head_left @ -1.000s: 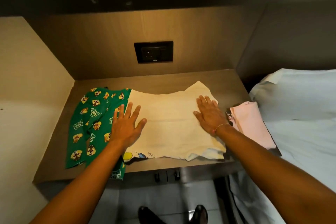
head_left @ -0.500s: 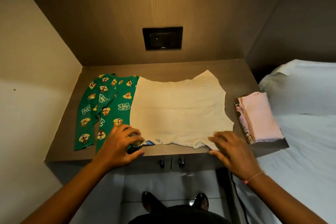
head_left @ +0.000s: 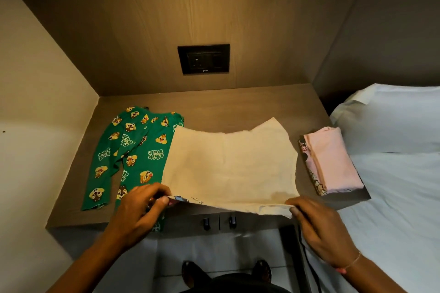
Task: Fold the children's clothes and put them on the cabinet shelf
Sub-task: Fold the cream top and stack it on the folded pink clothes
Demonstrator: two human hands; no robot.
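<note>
- Cream shirt (head_left: 231,166) spread flat on the cabinet shelf (head_left: 238,104), long axis running left to right, near hem lined up along the shelf's front edge and lifted slightly off it.
- Whole body of the cloth stretching away from both grips toward the back wall; any fold from here probably carries the near hem up and away, over the far edge.
- Left hand (head_left: 140,209) closed in a pinch on the near-left corner, thumb on top, a scrap of printed colour showing just beside the thumb.
- Right hand (head_left: 319,228) closed in a matching pinch on the near-right corner, fingertips tucked under the hem, thumb pressing from above.
- Each hand at its own corner, neither nearer than the other; hem held fairly taut between them with a shallow sag at the middle.
- Left side of the shirt overlapping the green printed trousers (head_left: 133,154), which lie unfolded with legs pointing toward the front edge, one cuff hanging past it under the left wrist.
- Risk, as a judgement: dragging the trousers along if the left corner catches them on the way up.
- Pink folded garment (head_left: 333,162) resting at the shelf's right end, apart from the shirt, apparently finished.
- Bed (head_left: 392,173) pressed up beside the shelf on the right.
- Roughly a third done: one piece folded, one in hand, one waiting.
</note>
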